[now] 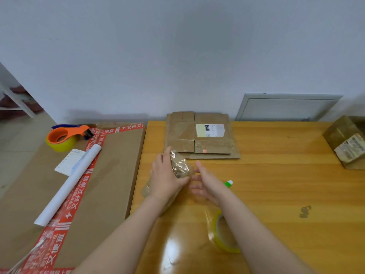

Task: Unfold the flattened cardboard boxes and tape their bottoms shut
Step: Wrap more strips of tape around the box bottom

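Head view, the only one I have. I am looking down at a wooden tabletop [276, 184] with both bare arms reaching forward.

My left hand [166, 177] is wrapped round a small box [179, 167], glossy with clear tape, and holds it just above the tabletop near its left edge. My right hand [205, 186] is beside it with the fingers loosely extended. It looks released, though a thin clear strip between the fingers would be hard to see.

I judge the step in hand to be taping this small box's bottom. The next move calls for steadying the box with the left hand while the right presses the tape flat or fetches more.

Counted:
- One stack of flattened boxes [203, 141] lies at the far edge of the tabletop. At least two layers show, and I cannot tell more.
- One taped-up box [347, 141] sits at the far right edge.
- There are two tape rolls. A loose tape roll [223, 240] lies under my right forearm, and one sits on an orange tape dispenser [65, 136].
- That dispenser rests on a large carton [110, 175] to the left of the tabletop.
- One small green-and-white item [228, 182] lies just beyond my right wrist, and I cannot tell what it is.
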